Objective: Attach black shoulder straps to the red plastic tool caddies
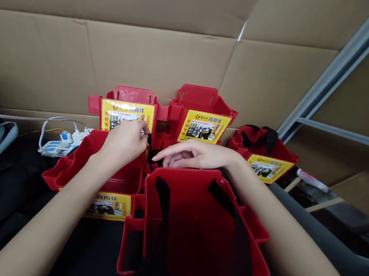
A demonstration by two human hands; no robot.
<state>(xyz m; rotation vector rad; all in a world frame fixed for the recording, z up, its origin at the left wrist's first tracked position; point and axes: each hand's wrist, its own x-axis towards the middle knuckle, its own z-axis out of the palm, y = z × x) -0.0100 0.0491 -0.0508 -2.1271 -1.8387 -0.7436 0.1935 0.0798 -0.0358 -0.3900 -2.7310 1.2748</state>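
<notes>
Closest to me is a red plastic tool box [193,209], with a black strap [164,193] hanging at its left and another black strap [224,199] at its right. My right hand [191,155] is just beyond this box's far wall, its index finger stretched to the left and the other fingers loosely bent. My left hand [127,138] is closed over the right part of a second red tool box [69,172]. Something dark shows by its fingertips, too small to make out. A yellow label [114,205] with a picture is on the second box's front.
Two more red boxes, one at the left [133,93] and one at the right [197,96], stand against the cardboard wall [162,61]. Another red box [265,151] with a black strap sits further right. A white power strip [61,142] with cords lies left; a metal frame [336,70] slants at right.
</notes>
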